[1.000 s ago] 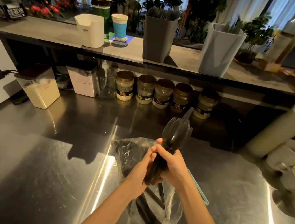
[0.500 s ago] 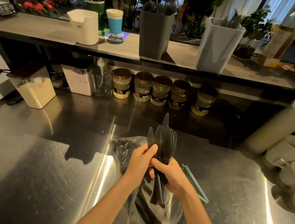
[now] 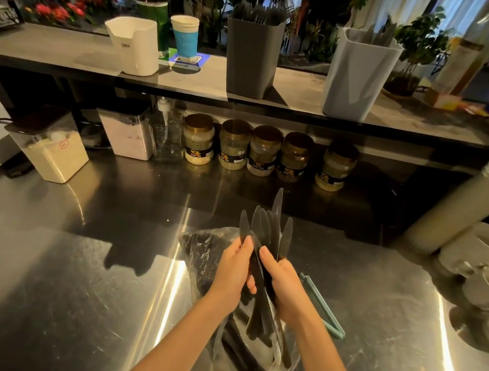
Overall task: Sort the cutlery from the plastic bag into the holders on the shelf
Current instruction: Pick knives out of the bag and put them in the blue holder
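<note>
Far left on the steel worktop [image 3: 65, 286]: lidded tub of white powder [image 3: 53, 152], under the shelf [image 3: 52, 48]. On the shelf, left to right: white holder [image 3: 134, 44], blue paper cup [image 3: 184, 37], dark grey holder [image 3: 251, 57] with fork tines sticking out, light grey holder [image 3: 359, 75] with knife tips showing. Row of five jars [image 3: 263, 153] below the shelf, against the back. Centre, near edge: clear plastic bag [image 3: 205, 252] lying on the worktop, more black cutlery inside it. Directly over the bag, left hand [image 3: 232, 273] and right hand [image 3: 285, 285] both grip one bundle of black plastic knives [image 3: 268, 229]; fingers of each curled round the handles from opposite sides, thumbs up along the bundle. Blades fan upward, pointing toward the shelf, handle ends hang down over the bag mouth. Teal clip [image 3: 326, 310] on the worktop just right of the right wrist. Far right: long sleeve of stacked paper cups [image 3: 471, 192] leaning diagonally, white mugs [image 3: 485, 250] clustered at the edge.
</note>
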{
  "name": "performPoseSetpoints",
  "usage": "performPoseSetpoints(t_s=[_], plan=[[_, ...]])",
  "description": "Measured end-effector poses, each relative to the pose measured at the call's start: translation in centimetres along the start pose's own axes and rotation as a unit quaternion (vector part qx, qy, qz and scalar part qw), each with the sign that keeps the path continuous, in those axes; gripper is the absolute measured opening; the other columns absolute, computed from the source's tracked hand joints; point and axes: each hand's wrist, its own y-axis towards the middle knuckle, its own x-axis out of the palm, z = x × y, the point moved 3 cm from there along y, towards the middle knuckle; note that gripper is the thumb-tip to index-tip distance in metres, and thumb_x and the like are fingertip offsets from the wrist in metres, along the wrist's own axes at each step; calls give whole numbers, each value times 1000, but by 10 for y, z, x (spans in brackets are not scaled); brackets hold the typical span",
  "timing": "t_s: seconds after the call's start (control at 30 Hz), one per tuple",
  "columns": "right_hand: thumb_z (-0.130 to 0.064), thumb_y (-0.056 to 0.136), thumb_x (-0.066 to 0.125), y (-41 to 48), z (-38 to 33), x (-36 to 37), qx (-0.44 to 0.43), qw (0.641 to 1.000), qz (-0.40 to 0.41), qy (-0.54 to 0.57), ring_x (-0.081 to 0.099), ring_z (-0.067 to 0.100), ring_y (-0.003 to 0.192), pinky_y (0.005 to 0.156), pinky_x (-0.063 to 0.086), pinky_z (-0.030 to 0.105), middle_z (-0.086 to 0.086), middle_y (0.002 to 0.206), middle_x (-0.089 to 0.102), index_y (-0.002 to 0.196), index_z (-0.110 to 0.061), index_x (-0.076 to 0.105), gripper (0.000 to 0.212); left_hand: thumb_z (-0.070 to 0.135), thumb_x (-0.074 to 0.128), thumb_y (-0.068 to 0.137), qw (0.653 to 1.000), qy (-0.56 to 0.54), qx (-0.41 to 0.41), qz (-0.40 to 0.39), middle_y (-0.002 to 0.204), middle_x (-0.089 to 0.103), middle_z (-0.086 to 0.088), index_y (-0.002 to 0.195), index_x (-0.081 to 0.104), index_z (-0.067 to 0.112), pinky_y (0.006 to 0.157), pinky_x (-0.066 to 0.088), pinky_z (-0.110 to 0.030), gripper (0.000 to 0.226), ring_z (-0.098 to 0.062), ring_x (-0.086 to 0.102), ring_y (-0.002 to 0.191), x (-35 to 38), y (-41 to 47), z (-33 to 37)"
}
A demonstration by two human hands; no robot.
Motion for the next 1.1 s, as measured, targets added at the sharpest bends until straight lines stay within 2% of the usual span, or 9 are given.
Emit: performPoseSetpoints(t_s=[0.23, 0.33, 0.47, 0.53, 0.6, 0.7, 0.87, 1.0, 1.1], plan=[[-35, 100, 39, 6, -2, 3, -10, 998, 34, -59, 43, 11, 46, 55, 40, 24, 0, 53, 49, 69, -11, 55, 42, 39, 23, 103, 998, -35, -44, -23, 46, 43, 3, 88, 60, 11, 47, 47, -20, 49, -10, 47, 38, 5, 4, -8], [-33, 99, 43, 6, -5, 2, 1, 995, 43, -93, 39, 9, 43, 46, 34, 21, -3, 54, 49, 76, -10, 55, 35, 44, 22, 101, 995, -81, -37, -49, 87, 70, -8, 103, 66, 10, 72, 55, -28, 56, -23, 64, 79, 4, 9, -6], [-37, 99, 42, 6, 4, -1, 33, 993, -21, -115, 37, 9, 42, 41, 31, 18, -4, 56, 45, 83, -10, 54, 33, 44, 34, 99, 993, -98, 53, 31, 136, 49, -5, 144, 30, 29, 105, 40, -44, 47, -24, 52, 121, -7, 27, 13], [-35, 100, 39, 5, 9, -2, 49, 990, -50, -123, 36, 9, 42, 43, 32, 20, -5, 56, 44, 86, -9, 52, 33, 37, 36, 101, 989, -49, 132, 50, 134, 41, 7, 147, 18, 37, 102, 43, -42, 50, -19, 55, 116, -10, 35, 34], [-26, 101, 40, 3, 11, 0, 62, 990, -71, -106, 35, 9, 41, 42, 32, 19, -4, 55, 42, 81, -8, 48, 28, 25, 38, 102, 985, -10, 166, 37, 130, 42, 10, 147, 28, 27, 91, 51, -30, 46, -13, 59, 107, -11, 43, 49], [-15, 94, 54, 3, 9, 3, 51, 992, -98, -55, 37, 8, 39, 41, 34, 17, -2, 53, 42, 71, -11, 49, 24, 15, 45, 99, 987, 31, 161, 7, 108, 65, 1, 114, 62, 13, 77, 54, -20, 23, -13, 62, 95, -7, 48, 53], [-9, 91, 56, 7, 2, -3, 48, 994, -75, -67, 38, 9, 38, 41, 35, 18, 1, 54, 44, 71, -10, 50, 21, 14, 47, 97, 988, 72, 139, -1, 76, 65, -3, 77, 69, 14, 70, 49, -22, 30, -12, 60, 76, -1, 44, 39], [-14, 91, 59, 8, 7, -6, 68, 995, -63, -38, 43, 9, 40, 43, 39, 18, 3, 56, 48, 74, -9, 53, 18, 15, 42, 99, 987, 80, 133, -36, 78, 64, -3, 79, 67, 11, 66, 49, -13, 32, -10, 60, 77, 0, 44, 37], [-16, 91, 60, 7, 9, -7, 71, 996, -60, -16, 43, 10, 41, 44, 41, 18, 3, 54, 48, 68, -11, 55, 24, 21, 36, 101, 981, 124, 123, -90, 92, 66, -1, 95, 66, 16, 77, 49, -14, 32, -10, 61, 91, 2, 45, 38]])
